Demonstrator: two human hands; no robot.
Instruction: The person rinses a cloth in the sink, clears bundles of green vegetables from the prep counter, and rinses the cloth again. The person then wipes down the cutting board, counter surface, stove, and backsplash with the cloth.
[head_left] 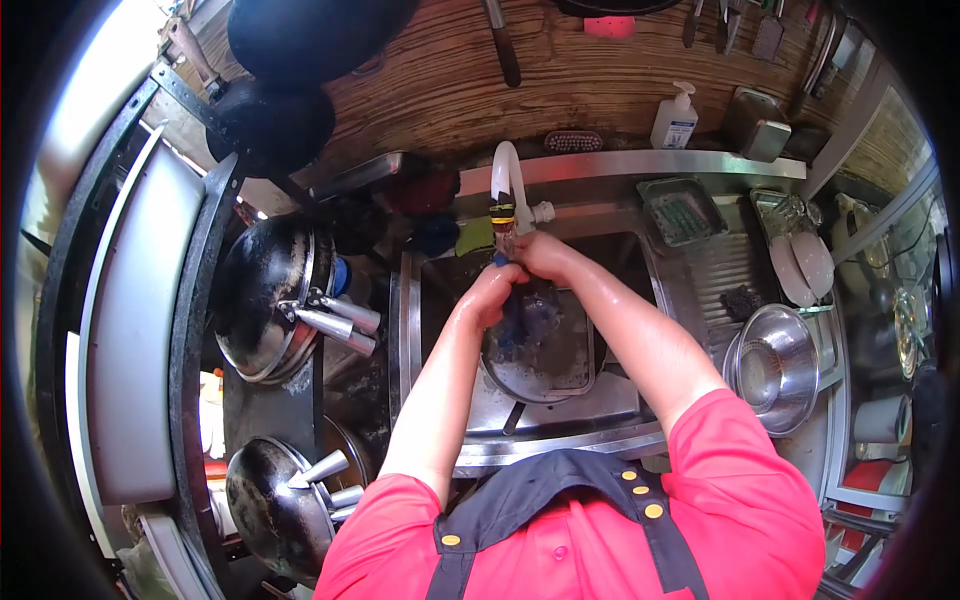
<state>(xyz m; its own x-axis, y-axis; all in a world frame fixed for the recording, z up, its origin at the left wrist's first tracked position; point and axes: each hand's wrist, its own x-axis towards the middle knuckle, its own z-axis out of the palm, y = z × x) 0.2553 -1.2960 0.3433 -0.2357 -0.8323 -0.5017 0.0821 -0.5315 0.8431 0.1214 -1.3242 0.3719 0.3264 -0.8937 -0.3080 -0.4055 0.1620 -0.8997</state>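
Note:
Both hands are together over the sink [625, 395], just below the mouth of a white faucet [505, 170]. Fingers closed, my left hand [490, 291] grips a wet blue cloth [513, 325] that hangs down in front of it. My right hand [541, 255] is closed on the upper part of the same cloth, close to the faucet's end; its fingertips are partly hidden. Beneath the hands, a round metal pan and a rectangular tray [580, 375] lie in the sink, with water in them. A yellow-green cloth [475, 238] rests on the sink's back edge.
Blackened woks [265, 300] with metal handles are stacked at the left. Metal bowls [775, 365] stand on the right drainboard, near white bowls [800, 268] and a shallow tray [683, 211]. A pump bottle [675, 120] and a brush [573, 142] sit along the back ledge.

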